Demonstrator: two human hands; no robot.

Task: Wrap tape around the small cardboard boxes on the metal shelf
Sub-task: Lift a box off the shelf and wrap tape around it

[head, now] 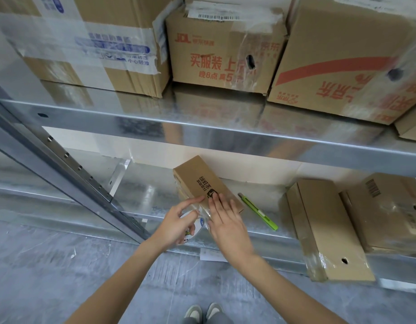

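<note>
Head camera looked down at the lower level of a metal shelf [155,195], where a small cardboard box [197,181] lay on the galvanised surface near its front edge, angled away from the person. The left hand [176,223] grasped a roll of clear tape [193,228], fingers curled round it, with the forefinger stretched out to touch the near end of the box. The right hand [228,220] lay flat, fingers straight, pressing on the box top where a shiny strip of tape seemed to run over the near corner.

Just to the right of the box lay a green box cutter [258,212], apart from it. Further right sat two more small boxes [328,228], the nearer one already showing glossy film at its front end. Large cartons [216,50] stood on the level above.

To do this step well, I would judge that the flat hand should smooth the strip firmly from the corner outward so no bubbles or wrinkles stay, while the other hand keeps the roll taut and close to the cardboard. Pulling the roll square to the box edge should keep the band straight as it goes round. The cutter was within easy reach for the cut.
</note>
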